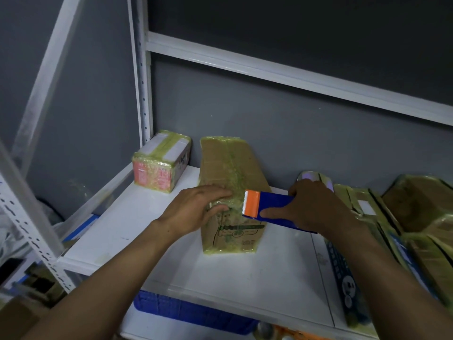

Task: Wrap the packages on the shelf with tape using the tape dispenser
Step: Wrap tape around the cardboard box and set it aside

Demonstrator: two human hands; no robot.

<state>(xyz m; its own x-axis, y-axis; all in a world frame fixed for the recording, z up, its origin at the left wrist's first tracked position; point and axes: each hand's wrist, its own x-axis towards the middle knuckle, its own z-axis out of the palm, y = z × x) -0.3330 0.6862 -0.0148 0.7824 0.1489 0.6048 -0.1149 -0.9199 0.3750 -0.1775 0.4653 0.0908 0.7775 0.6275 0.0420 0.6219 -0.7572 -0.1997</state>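
The brown cardboard package (235,163) stood on the white shelf board (159,241), directly under the left hand (196,207) and just to the left of the right hand (316,204). It was already banded lengthwise with yellowish-green tape. It looked stiff-walled and light enough to shift with one hand, though the film over it would probably be slick under the fingers. The bare cardboard edges and corners seemed the safer places to hold it. The left hand's fingers lay fairly straight across the top near edge, and the thumb rested on the front face, pressing the package down rather than clasping it. The right hand was wrapped around the blue tape dispenser (277,202). Its forefinger was stretched along the side toward the orange cutter head (252,203), which met the package's near top corner right beside the left fingertips. The dispenser looked rigid and easy to steer, but its toothed blade sat close to those fingertips and called for care. The package was sealed, so its contents were hidden. Beyond the left hand, in the back corner, sat a smaller taped package (159,163) with a red face. Past the right hand, more taped packages (421,209) were crowded together. Below the shelf edge, beneath both forearms, a blue crate (186,312) showed, but its contents could not be made out.
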